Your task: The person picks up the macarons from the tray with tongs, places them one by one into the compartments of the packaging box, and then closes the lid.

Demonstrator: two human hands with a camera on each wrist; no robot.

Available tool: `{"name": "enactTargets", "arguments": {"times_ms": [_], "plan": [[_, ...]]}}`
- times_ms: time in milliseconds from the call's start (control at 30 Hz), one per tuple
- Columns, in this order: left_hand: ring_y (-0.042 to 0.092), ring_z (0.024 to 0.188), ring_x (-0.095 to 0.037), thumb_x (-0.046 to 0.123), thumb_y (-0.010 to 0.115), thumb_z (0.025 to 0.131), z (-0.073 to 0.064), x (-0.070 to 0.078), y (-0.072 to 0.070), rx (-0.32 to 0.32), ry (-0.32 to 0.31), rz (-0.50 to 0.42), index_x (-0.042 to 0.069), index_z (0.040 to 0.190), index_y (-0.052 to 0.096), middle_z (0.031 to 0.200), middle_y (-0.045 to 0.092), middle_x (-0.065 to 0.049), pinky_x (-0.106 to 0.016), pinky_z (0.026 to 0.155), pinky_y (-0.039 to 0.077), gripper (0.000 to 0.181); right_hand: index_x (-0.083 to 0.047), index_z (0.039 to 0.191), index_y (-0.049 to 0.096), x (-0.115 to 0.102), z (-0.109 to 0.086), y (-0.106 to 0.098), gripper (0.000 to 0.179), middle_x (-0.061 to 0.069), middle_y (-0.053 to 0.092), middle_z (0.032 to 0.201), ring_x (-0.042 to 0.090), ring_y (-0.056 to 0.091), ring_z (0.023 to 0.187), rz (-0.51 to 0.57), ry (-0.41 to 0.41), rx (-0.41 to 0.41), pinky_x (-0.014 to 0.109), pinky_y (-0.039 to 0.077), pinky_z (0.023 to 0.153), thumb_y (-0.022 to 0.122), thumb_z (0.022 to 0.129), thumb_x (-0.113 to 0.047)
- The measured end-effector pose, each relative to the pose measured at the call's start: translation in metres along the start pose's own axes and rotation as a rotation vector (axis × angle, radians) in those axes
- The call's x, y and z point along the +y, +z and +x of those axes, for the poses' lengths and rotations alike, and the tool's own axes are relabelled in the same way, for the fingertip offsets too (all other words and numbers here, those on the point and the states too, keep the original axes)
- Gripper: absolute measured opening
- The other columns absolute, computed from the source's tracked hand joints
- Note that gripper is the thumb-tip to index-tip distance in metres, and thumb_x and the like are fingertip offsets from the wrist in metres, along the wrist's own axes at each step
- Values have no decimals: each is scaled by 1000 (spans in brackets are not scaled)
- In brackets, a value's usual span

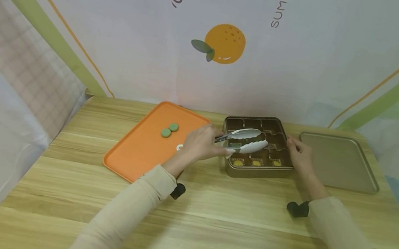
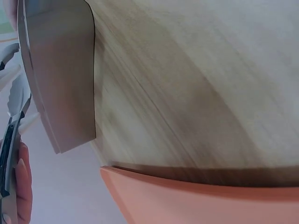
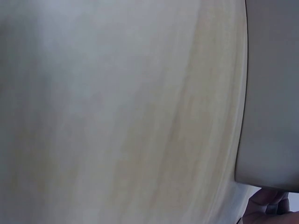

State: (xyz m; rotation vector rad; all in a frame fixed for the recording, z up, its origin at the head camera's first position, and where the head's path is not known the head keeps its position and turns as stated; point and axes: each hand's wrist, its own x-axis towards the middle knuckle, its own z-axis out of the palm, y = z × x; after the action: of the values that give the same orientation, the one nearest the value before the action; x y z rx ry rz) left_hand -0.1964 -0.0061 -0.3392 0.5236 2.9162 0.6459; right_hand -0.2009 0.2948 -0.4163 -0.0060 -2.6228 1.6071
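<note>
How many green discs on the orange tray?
2 visible: the rear disc, and the front disc just left of it, both toward the far end of the orange tray. The left hand covers part of the tray, so more may be hidden.

The head view looks down from above toward the far edge of the pale wooden desk (image 1: pixel 230 229), while both tilted wrist views, much closer, share the bronze-brown rectangular box (image 2: pixel 63 74).
</note>
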Motion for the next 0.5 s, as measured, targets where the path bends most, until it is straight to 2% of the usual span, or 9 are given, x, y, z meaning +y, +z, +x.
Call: {"name": "enactTargets", "arguments": {"times_ms": [100,233,500], "plan": [[34,62,-13,52,75,73,-4,-3,-1,2,-2,-47,17,128,60,74,44,0,-24,47,24,66,5,141,34,-1,-1,0,53,25,34,145,44,38,129,0,-2,1,53,30,105,33,103,-32],[28,57,-13,53,75,73,-12,-9,-4,4,-4,-96,21,130,59,83,48,-3,-24,46,22,67,6,141,34,-1,-1,1,53,27,34,144,45,36,129,-5,-5,8,54,29,105,32,103,-31],[36,56,-13,49,76,73,-36,-31,-13,28,-54,-178,21,125,63,99,56,-3,-25,45,28,60,4,141,35,1,1,1,53,27,35,143,45,36,130,-2,9,10,54,30,105,33,103,-33]]}}
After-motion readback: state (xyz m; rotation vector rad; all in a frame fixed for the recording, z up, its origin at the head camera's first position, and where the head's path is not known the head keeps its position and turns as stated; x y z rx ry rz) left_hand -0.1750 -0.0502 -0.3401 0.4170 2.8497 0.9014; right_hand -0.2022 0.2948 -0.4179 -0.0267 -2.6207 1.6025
